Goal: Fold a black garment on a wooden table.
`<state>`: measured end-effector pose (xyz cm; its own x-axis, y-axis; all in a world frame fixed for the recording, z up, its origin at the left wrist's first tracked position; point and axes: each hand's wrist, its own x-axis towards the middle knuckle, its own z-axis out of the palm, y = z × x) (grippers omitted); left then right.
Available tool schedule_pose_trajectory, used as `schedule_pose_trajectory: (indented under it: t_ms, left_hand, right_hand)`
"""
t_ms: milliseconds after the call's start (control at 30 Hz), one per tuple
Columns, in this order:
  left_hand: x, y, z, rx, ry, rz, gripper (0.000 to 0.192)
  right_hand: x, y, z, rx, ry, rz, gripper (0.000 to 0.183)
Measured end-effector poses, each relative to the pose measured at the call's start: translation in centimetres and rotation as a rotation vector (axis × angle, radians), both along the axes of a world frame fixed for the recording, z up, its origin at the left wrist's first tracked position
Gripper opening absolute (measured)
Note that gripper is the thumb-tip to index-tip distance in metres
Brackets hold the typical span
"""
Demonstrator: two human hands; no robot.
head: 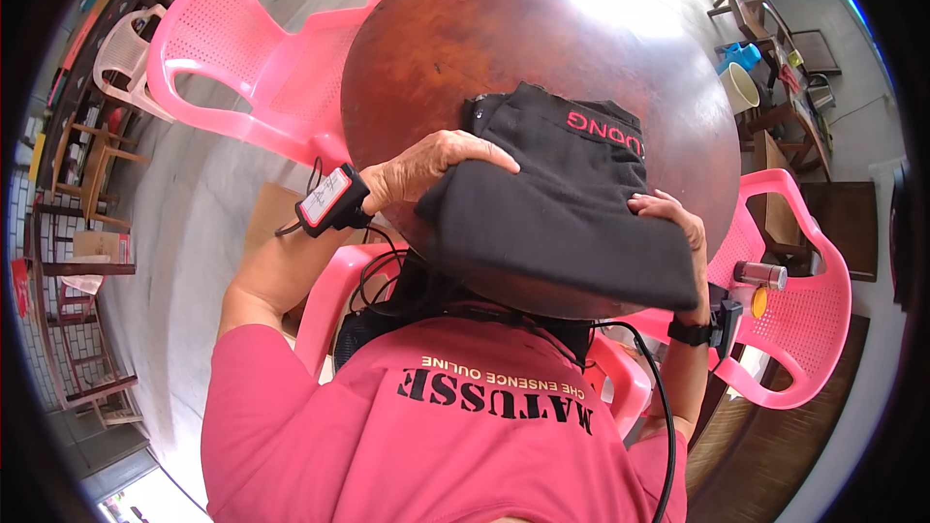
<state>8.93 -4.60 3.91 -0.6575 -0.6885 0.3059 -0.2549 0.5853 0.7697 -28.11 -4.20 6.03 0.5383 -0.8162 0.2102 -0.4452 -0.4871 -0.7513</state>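
Note:
A folded black cloth garment (556,207) with red lettering along its band lies over the near part of a round brown wooden table (465,29). My left hand (454,156) holds its left side, thumb extended on top of the cloth and the other fingers largely hidden. At the right side, my right hand (672,214) grips the garment's edge, fingertips on top and palm partly behind the cloth. The near fold of the garment is raised towards me and hangs at the table's near edge. Both wrists wear black strapped devices.
A pink plastic armchair (269,51) stands at the table's left; another (788,298) at the right holds a metal flask (759,274). Black cables (665,407) run by my body and right arm. Wooden furniture, a pail (740,87) and a cardboard box (102,245) stand farther out.

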Motion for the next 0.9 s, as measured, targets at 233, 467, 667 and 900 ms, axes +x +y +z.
schedule_pose_trajectory:
  t_ms: [233,467,667,900]
  left_hand:
    - [-3.0,-5.2,-4.5,0.624,0.485,0.425,0.031]
    - [-3.5,-9.3,-4.3,0.931,0.279,0.560,0.036]
    - [-2.8,-7.8,-6.7,0.421,0.062,0.797,0.036]
    - [-4.7,-5.4,-3.6,0.144,-0.123,0.889,0.064]
  right_hand:
    - [1.1,-5.5,-6.7,0.528,-0.569,-0.423,0.030]
    - [-0.6,-11.2,-9.2,0.689,-0.463,-0.539,0.026]
    - [0.5,-9.2,-8.9,0.513,-0.435,-0.629,0.025]
    - [0.9,-6.7,-8.0,0.189,-0.133,-0.829,0.033]
